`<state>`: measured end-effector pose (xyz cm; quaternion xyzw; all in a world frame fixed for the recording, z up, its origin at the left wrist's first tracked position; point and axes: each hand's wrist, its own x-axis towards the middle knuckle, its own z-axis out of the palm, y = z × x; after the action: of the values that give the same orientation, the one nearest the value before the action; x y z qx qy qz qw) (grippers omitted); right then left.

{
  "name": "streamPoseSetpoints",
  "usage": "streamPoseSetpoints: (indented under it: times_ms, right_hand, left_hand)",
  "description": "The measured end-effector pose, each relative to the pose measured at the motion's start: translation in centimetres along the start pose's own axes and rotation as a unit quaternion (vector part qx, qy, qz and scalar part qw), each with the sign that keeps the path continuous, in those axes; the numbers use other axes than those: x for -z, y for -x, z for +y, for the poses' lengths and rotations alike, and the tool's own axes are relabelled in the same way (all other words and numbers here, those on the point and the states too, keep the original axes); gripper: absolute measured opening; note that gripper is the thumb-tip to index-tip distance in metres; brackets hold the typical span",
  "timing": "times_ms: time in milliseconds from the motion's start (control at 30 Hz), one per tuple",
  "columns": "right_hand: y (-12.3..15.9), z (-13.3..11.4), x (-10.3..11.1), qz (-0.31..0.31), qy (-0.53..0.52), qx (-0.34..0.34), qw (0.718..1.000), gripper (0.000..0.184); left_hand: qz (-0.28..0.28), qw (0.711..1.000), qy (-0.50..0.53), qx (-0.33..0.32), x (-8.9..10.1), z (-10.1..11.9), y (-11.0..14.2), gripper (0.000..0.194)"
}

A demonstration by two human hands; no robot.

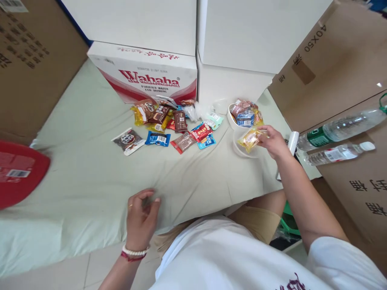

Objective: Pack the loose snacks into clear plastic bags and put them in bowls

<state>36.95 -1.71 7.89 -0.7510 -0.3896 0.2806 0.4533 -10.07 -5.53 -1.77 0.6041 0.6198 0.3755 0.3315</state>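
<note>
Between the fingers of my right hand (pixel 273 141) is a yellow snack packet (pixel 250 138), held over a clear plastic bowl (pixel 245 153). Just behind that bowl stands a white bowl (pixel 232 120) filled with wrapped snacks. My left hand (pixel 141 219) rests near the table's front edge, fingers loosely curled and apart, holding nothing. Ahead of it lie several loose snacks: a dark grey and white packet (pixel 128 141), a blue packet (pixel 157 138), a brown packet with a red edge (pixel 183 142) and a red packet (pixel 201 131).
A Wahaba-lettered white carton (pixel 148 74) stands behind the snack pile. Plastic bottles (pixel 338 129) lie at the right by a cardboard box (pixel 341 84). A red object with a label (pixel 22 171) sits on the left side of the pale cloth-covered table (pixel 90 173).
</note>
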Motion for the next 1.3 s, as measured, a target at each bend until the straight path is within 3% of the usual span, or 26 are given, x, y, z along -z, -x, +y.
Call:
streamPoseSetpoints:
  times_ms: [67, 167, 300, 433, 533, 633, 733, 800, 900, 933, 1000, 1067, 1133, 1200, 1233, 1267, 1300]
  right_hand:
    - [-1.7, 0.8, -1.3, -0.044, 0.156, -0.030, 0.986, 0.032]
    - [-2.3, 1.3, -3.6, -0.081, 0.414, -0.014, 0.906, 0.031]
    - [-2.1, -0.8, -4.7, -0.083, 0.535, 0.011, 0.841, 0.025]
    - [-5.1, -5.4, -6.0, -0.058, 0.624, 0.095, 0.774, 0.026]
    - [-9.0, -7.9, -8.9, -0.047, 0.605, 0.136, 0.784, 0.029]
    - [-12.2, -8.4, -12.5, -0.044, 0.587, 0.131, 0.798, 0.038]
    - [-13.7, -8.0, -14.8, -0.058, 0.577, 0.128, 0.804, 0.037]
    - [-13.6, -8.0, -15.1, -0.058, 0.568, 0.138, 0.809, 0.029]
    - [-11.5, -8.7, -13.7, -0.020, 0.529, 0.185, 0.828, 0.025]
    - [-10.2, -8.9, -13.0, -0.008, 0.487, 0.203, 0.850, 0.022]
    - [-6.4, -8.8, -11.6, -0.013, 0.316, 0.214, 0.924, 0.012]
    - [-1.5, -8.0, -10.6, -0.092, 0.083, 0.139, 0.983, 0.016]
    - [3.7, -6.6, -10.4, -0.205, -0.110, 0.015, 0.972, 0.025]
    - [8.3, -4.9, -11.2, -0.270, -0.234, -0.080, 0.931, 0.033]
    - [10.2, -4.1, -11.7, -0.291, -0.272, -0.114, 0.910, 0.036]
    - [11.7, -3.3, -12.4, -0.305, -0.296, -0.138, 0.895, 0.037]
    - [12.9, -2.5, -13.1, -0.313, -0.306, -0.153, 0.886, 0.037]
  left_hand:
    - [0.023, 0.998, -0.052, -0.036, 0.6, -0.9, -0.1, 0.029]
    - [0.050, 0.989, -0.113, -0.087, 1.1, -2.0, -0.3, 0.026]
    - [0.092, 0.979, -0.140, -0.115, 1.0, -3.2, -0.1, 0.020]
    - [0.113, 0.978, -0.124, -0.128, 1.0, -3.6, 0.4, 0.012]
    - [0.106, 0.976, -0.129, -0.137, 1.1, -3.6, 0.5, 0.010]
    - [0.092, 0.978, -0.130, -0.136, 1.1, -3.5, 0.5, 0.010]
    - [0.092, 0.981, -0.114, -0.129, 1.0, -3.3, 0.6, 0.008]
    - [0.098, 0.983, -0.102, -0.118, 0.9, -3.3, 0.7, 0.008]
    - [0.103, 0.985, -0.087, -0.103, 0.9, -3.4, 0.7, 0.007]
    - [0.106, 0.986, -0.083, -0.101, 1.0, -3.5, 0.7, 0.007]
    - [0.107, 0.987, -0.073, -0.096, 1.1, -3.3, 0.6, 0.008]
    - [0.096, 0.990, -0.051, -0.086, 1.0, -2.6, 0.6, 0.009]
    - [0.057, 0.996, 0.001, -0.063, 0.3, -1.1, 0.5, 0.014]
    - [-0.020, 0.994, 0.106, -0.014, -1.2, 1.0, 0.4, 0.023]
    - [-0.080, 0.980, 0.183, 0.028, -2.2, 2.2, 0.3, 0.029]
    - [-0.137, 0.947, 0.278, 0.085, -3.2, 3.3, 0.2, 0.037]
    - [-0.186, 0.895, 0.378, 0.146, -4.1, 4.3, 0.0, 0.047]
